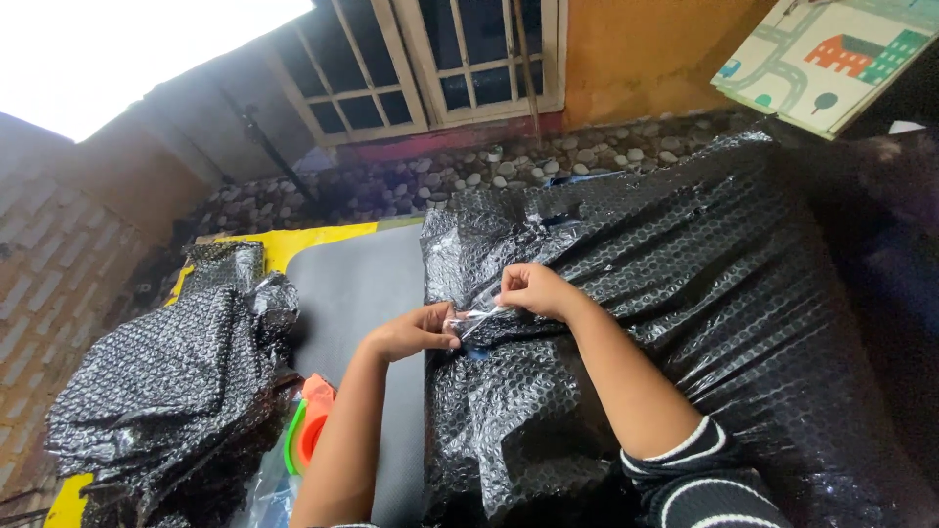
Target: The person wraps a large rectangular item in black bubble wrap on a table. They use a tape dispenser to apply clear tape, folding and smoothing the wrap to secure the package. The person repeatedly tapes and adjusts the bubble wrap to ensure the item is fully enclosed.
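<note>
Both hands pinched on a clear tape strip over black bubble wrap.

Nearest us: striped sleeve cuff on the right arm, and a tape dispenser (orange and green) by the left forearm, lying at the edge of the grey mat. Left hand is closed, fingertips gripping one end of the clear tape strip; right hand is closed too, pinching the other end. Strip is stretched between them, just above a fold in the large black bubble wrap sheet that covers the right side. Left of the mat we see a stack of folded bubble wrap pieces. Beyond: pebble-set floor strip, window frame, a play mat with a road print leaning top right.
</note>
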